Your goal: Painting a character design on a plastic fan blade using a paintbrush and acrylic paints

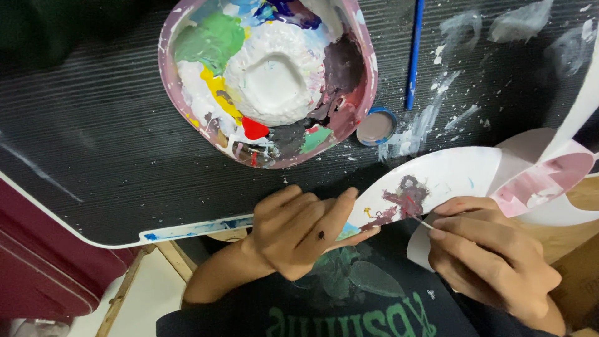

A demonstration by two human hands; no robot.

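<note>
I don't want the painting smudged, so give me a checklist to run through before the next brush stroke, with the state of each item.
1. Left hand steadies the curved white piece at its near end: ok.
2. Right hand holds a thin brush with its tip at the dark red painted patch: ok.
3. Fingers kept off the painted patch: ok, both hands sit beside it.
4. Paint loaded on the brush tip: cannot tell, too small.
5. Palette bowl within sight on the black ribbed surface, colours available: ok.
6. Blue-handled brush and small blue lid lie apart from the piece: ok.
</note>
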